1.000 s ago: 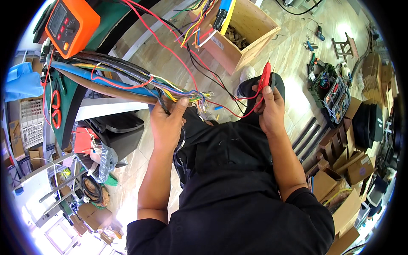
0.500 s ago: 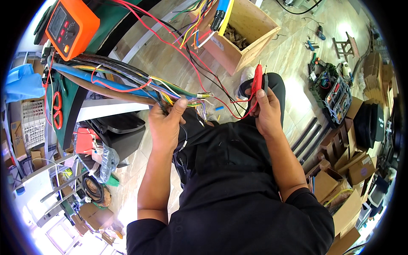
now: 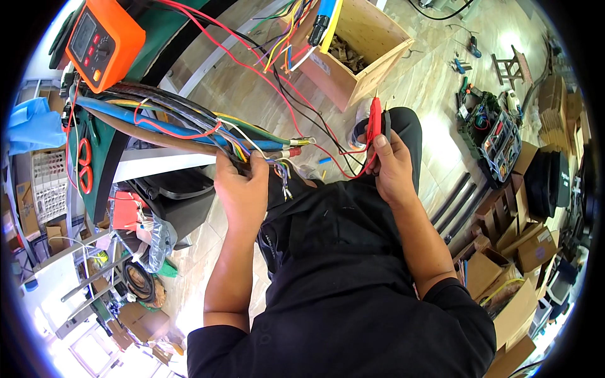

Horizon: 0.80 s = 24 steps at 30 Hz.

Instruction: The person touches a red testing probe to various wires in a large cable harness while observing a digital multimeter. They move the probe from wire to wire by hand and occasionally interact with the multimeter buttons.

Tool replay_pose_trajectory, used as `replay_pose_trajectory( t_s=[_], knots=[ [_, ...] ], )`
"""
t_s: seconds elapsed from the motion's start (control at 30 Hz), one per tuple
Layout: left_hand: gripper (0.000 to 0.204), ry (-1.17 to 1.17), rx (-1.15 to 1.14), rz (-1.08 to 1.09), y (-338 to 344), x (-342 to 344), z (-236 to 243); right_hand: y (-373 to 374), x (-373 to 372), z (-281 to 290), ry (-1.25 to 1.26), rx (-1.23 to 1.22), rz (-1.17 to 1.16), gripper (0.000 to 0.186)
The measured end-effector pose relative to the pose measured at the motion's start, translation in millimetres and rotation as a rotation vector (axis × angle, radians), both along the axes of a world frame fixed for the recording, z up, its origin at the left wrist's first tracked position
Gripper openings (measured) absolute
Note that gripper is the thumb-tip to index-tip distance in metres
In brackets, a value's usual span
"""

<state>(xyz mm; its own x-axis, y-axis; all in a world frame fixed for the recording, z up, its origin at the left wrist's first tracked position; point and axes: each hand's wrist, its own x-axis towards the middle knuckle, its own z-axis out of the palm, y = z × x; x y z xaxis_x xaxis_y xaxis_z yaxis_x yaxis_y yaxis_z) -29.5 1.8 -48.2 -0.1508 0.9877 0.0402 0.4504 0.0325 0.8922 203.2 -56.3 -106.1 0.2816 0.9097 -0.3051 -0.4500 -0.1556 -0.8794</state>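
My left hand (image 3: 242, 183) pinches a bundle of thin coloured wires (image 3: 238, 148) between thumb and fingers. Their stripped ends (image 3: 287, 189) hang loose past the fingertips. Just beyond lie thick cables, a blue one (image 3: 157, 125) and a brown one (image 3: 148, 134), running off the green table. Closed around a red test probe (image 3: 375, 120) and a black test probe (image 3: 386, 123), my right hand (image 3: 396, 165) holds both side by side, tips pointing away from me. Red and black leads (image 3: 296, 104) trail from them toward the orange multimeter (image 3: 106, 43) on the table.
Orange-handled scissors (image 3: 85, 165) lie on the green table's edge (image 3: 107, 170). Beyond my knees stands an open wooden box (image 3: 353, 75) with scraps inside. On the floor to the right are an open tool case (image 3: 498, 142), black tubes (image 3: 457, 205) and cardboard boxes (image 3: 510, 277).
My left hand has turned and shifted slightly left, its fingers now over the wires; the loose wire ends hang lower and a red-tipped brown end shows. My right hand moved slightly left with the probes.
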Motion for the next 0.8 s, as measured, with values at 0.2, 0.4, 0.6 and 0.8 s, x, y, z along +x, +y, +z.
replay_pose_trajectory(
  t_s=[0.2,0.4,0.6,0.8],
  knots=[
    [0.037,0.269,0.117,0.006,1,7,12,1,-1,-3,0.006,0.01,0.007,0.044],
    [0.052,0.568,0.316,0.014,2,-3,-4,1,0,-1,0.006,-0.001,0.003,0.045],
    [0.063,0.785,0.878,0.086,13,-9,-23,0,1,-1,0.008,-0.012,-0.006,0.045],
    [0.035,1.434,0.952,-0.245,20,-8,6,0,2,1,0.024,-0.003,0.002,0.044]
  ],
)
